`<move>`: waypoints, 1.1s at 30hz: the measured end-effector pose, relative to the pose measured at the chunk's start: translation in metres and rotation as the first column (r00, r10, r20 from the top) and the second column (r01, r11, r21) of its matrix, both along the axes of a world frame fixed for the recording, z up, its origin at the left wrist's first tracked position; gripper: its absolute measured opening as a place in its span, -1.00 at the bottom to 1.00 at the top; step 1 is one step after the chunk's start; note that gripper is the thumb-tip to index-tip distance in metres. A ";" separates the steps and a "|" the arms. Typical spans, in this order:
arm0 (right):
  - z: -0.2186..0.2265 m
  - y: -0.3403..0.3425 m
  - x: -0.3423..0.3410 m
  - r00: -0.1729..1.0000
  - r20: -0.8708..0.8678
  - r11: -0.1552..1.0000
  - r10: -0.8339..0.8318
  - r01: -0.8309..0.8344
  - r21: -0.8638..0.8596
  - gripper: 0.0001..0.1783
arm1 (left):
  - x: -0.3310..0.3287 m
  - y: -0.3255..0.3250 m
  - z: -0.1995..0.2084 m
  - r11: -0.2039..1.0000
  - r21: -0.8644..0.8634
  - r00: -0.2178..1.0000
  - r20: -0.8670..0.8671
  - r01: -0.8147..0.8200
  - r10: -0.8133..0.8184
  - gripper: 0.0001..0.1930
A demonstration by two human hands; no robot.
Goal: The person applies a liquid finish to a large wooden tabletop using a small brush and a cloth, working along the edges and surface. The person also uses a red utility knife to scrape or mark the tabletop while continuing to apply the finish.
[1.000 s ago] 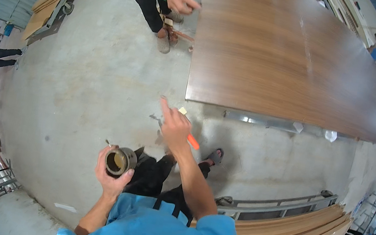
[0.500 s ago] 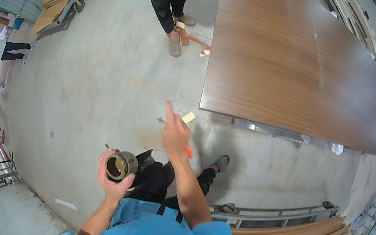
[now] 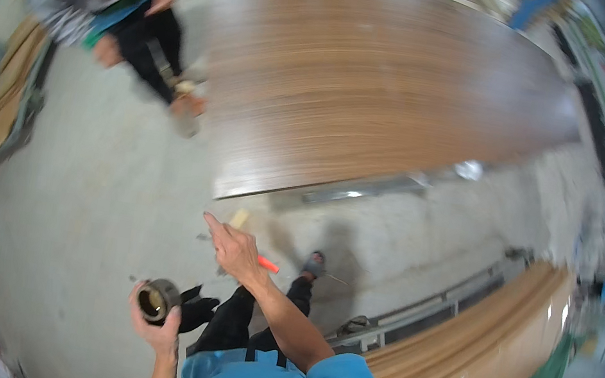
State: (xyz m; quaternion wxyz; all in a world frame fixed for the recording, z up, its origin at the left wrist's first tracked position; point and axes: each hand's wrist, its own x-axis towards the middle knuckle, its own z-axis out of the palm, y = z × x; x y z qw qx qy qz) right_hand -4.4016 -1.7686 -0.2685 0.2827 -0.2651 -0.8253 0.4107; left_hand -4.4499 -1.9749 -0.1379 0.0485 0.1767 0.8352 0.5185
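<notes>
My left hand (image 3: pixel 156 324) is closed around a dark round can (image 3: pixel 158 302) with an open top and amber liquid inside. Ahead and to the right of it, my right hand (image 3: pixel 232 252) grips a slim tool with a red handle (image 3: pixel 268 264), its index finger stretched toward the far left. The tool's other end is too blurred to make out. Just beyond the knuckles shows a pale yellow piece (image 3: pixel 239 219); I cannot tell whether it belongs to the tool. A large brown wood-grain panel (image 3: pixel 388 100) lies flat ahead, its near left corner just beyond my right hand.
Another person (image 3: pixel 121 10) stands at the panel's left end. Beside me on the right is a metal rack (image 3: pixel 418 310) with stacked wood-grain boards (image 3: pixel 470 326). More boards (image 3: pixel 15 80) lean at the far left. A bright metal strip (image 3: pixel 358 190) runs under the panel's near edge.
My view has turned, so the panel and the person appear shifted left and tilted. Both hands appear lower and further left, still holding the can and the red-handled tool.
</notes>
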 end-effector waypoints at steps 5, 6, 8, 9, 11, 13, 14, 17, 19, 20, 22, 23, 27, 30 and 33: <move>0.025 0.098 0.134 0.754 0.050 0.500 -0.654 0.482 -0.720 -0.68 | 0.003 0.034 0.011 0.985 0.031 0.979 -0.120 0.172 -0.167 -0.27; 0.038 0.119 0.167 0.676 -0.044 0.419 -0.735 0.403 -0.814 -0.78 | 0.000 0.036 0.023 0.976 0.014 0.961 -0.181 0.216 -0.210 -0.26; 0.056 0.171 0.229 0.637 -0.012 0.381 -0.770 0.446 -0.810 -0.78 | -0.002 0.043 0.041 0.963 0.049 0.949 -0.190 0.266 -0.253 -0.27; 0.062 0.195 0.257 0.577 -0.059 0.366 -0.814 0.433 -0.824 -0.75 | 0.000 0.048 0.044 0.958 0.059 0.945 -0.192 0.280 -0.264 -0.27; 0.077 0.250 0.306 0.493 -0.134 0.378 -0.860 0.438 -0.816 -0.67 | 0.000 0.063 0.060 0.949 0.051 0.928 -0.233 0.310 -0.291 -0.29; 0.088 0.311 0.347 0.450 -0.174 0.403 -0.876 0.484 -0.777 -0.57 | 0.012 0.081 0.064 0.957 0.088 0.950 -0.177 0.275 -0.257 -0.29; 0.098 0.342 0.366 0.435 -0.168 0.396 -0.885 0.511 -0.763 -0.51 | 0.026 0.091 0.065 0.962 0.108 0.961 -0.152 0.250 -0.233 -0.29; 0.102 0.464 0.417 0.393 -0.160 0.374 -0.906 0.564 -0.736 -0.42 | 0.081 0.161 0.043 0.990 0.071 0.984 -0.137 0.121 -0.111 -0.30; 0.097 0.528 0.438 0.430 -0.176 0.408 -0.885 0.538 -0.738 -0.45 | 0.115 0.184 0.042 0.990 0.102 0.987 -0.133 0.102 -0.088 -0.38; 0.093 0.556 0.446 0.442 -0.181 0.420 -0.878 0.534 -0.733 -0.47 | 0.134 0.202 0.042 0.992 0.115 0.996 -0.085 0.042 -0.033 -0.37; 0.084 0.585 0.457 0.524 -0.085 0.483 -0.848 0.696 -0.532 -0.72 | 0.167 0.223 0.049 0.988 0.129 0.996 0.016 -0.084 0.083 -0.37; 0.081 0.589 0.462 0.559 -0.015 0.498 -0.829 0.727 -0.472 -0.76 | 0.181 0.231 0.053 0.991 0.092 0.995 -0.011 -0.098 0.099 -0.40; 0.109 0.552 0.471 0.730 0.197 0.588 -0.655 0.655 -0.474 -0.69 | 0.215 0.261 0.070 0.992 0.083 0.993 0.079 -0.091 0.085 -0.41; 0.176 0.492 0.485 0.889 0.353 0.742 -0.292 0.444 -0.502 -0.67 | 0.217 0.272 0.080 0.995 0.060 0.995 0.062 -0.082 0.078 -0.42; 0.253 0.424 0.503 0.915 0.334 0.805 0.226 0.018 -0.592 -0.71 | 0.216 0.268 0.086 0.986 0.069 0.985 0.092 -0.152 0.146 -0.43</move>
